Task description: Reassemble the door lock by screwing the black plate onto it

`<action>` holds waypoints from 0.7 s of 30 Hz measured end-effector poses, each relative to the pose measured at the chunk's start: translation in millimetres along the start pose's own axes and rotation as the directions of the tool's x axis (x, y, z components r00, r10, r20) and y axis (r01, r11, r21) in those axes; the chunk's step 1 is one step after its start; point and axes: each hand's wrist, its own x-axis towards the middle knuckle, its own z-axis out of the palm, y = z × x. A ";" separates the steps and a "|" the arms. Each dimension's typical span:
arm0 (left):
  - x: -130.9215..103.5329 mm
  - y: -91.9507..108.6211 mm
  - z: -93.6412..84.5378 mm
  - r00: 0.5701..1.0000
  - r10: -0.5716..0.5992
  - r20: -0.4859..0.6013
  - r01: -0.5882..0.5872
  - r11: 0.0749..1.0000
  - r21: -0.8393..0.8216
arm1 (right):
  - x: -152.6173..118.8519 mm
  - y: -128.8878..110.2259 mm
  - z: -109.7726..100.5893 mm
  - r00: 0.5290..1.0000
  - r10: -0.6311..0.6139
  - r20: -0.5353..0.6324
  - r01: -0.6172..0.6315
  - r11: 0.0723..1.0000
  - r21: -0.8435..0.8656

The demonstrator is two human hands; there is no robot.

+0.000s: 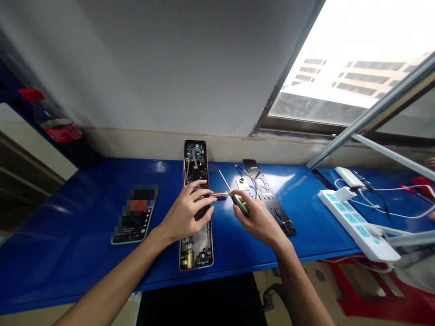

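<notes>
A long, narrow device housing lies open on the blue table, with a circuit board at its far end and a brass cylinder near its front. My left hand rests over its middle, fingers closed around a slim metallic part that sticks out to the right. In my right hand is a screwdriver with a green and black handle, its shaft pointing up and left, away from the housing. Right of it lie a small white part with wires and a black metal plate.
A phone lies at the left, and a cola bottle stands at the back left. A white power strip with cables and a metal frame are at the right. Another person's hand shows at the right edge.
</notes>
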 end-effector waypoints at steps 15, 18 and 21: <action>58.7 16.8 18.0 0.903 0.093 0.420 -0.194 0.960 0.203 | 23.5 12.0 -52.5 0.687 0.078 -0.722 0.151 0.957 0.248; 70.2 20.0 31.0 0.871 0.047 0.489 -0.185 0.953 0.238 | 21.2 19.1 -51.4 0.704 0.067 -0.707 0.106 0.974 0.199; 76.7 20.1 43.8 0.823 -0.011 0.568 -0.183 0.941 0.284 | 16.6 25.6 -51.3 0.726 0.063 -0.684 0.093 0.978 0.189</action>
